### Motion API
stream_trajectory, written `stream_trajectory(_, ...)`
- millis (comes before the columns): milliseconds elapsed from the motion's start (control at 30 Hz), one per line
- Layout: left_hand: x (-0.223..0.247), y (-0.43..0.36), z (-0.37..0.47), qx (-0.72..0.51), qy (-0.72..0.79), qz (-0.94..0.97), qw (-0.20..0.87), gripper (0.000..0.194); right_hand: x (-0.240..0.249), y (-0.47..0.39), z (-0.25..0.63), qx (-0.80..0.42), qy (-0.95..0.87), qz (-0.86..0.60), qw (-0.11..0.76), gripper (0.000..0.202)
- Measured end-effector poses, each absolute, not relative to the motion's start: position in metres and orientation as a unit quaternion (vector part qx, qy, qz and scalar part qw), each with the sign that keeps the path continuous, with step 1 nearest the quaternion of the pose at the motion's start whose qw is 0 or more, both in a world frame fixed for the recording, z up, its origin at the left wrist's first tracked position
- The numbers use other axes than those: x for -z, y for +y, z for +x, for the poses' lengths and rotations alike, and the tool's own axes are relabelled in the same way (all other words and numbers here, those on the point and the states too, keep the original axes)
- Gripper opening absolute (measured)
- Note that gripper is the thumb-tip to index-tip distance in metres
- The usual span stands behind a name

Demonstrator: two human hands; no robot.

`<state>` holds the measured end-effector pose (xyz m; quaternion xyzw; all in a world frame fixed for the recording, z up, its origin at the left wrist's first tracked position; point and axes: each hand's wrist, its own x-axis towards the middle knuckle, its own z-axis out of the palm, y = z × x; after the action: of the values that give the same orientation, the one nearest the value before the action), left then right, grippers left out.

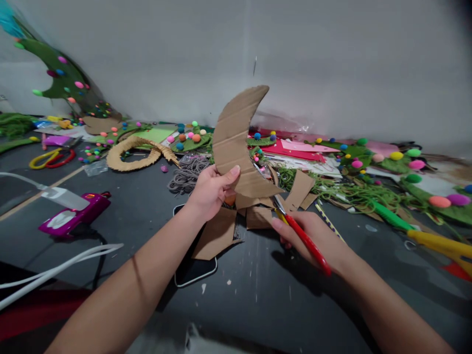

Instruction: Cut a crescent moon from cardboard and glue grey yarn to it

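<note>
Pinching a cardboard crescent (234,140) above the counter (250,290) in the left hand (210,194), with the thumb pressed over the front face near the lower outer edge and the other fingers tucked behind it. Held upright that way, with the upper horn rising well above the left hand and the lower horn reaching across toward the right hand (309,236). Gripping scissors (308,246) in the right hand, curled around the handles, with the blades up against the lower horn; impossible to tell whether biting into the board, being partly hidden behind it. Just below the left hand, cardboard scraps (216,233), partly covering a dark flat device (195,273) with a pale rim. Beside the left hand, on its far left, a bundle of grey yarn (188,174), and farther out that way a tan braided ring (125,155). Well to the left of the left hand, a purple gadget (75,216). Just beyond the right hand, a striped stick (328,221); farther beyond, tangled green yarn (354,196). Well to the right of the right hand, a yellow-and-green tool (438,241).
</note>
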<state>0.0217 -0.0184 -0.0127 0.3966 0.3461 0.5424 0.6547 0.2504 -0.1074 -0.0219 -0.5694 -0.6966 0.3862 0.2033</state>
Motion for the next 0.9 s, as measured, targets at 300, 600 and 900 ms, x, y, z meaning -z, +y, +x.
stream_trajectory(300, 0.0125, -0.0152, 0.0177, -0.535, 0.355, 0.387, 0.662, 0.039, 0.0167, -0.1079, 0.2508, -0.367, -0.704, -0.575, 0.197, 0.06)
stream_trajectory(600, 0.0103, -0.0194, 0.02, -0.513, 0.348, 0.419, 0.664, 0.037, 0.019, -0.1071, 0.2534, -0.361, -0.717, -0.565, 0.19, 0.054)
stream_trajectory(900, 0.0074, -0.0207, 0.0162, -0.509, 0.362, 0.45, 0.639, 0.042, 0.0228, -0.1065, 0.2516, -0.326, -0.711, -0.595, 0.184, 0.056)
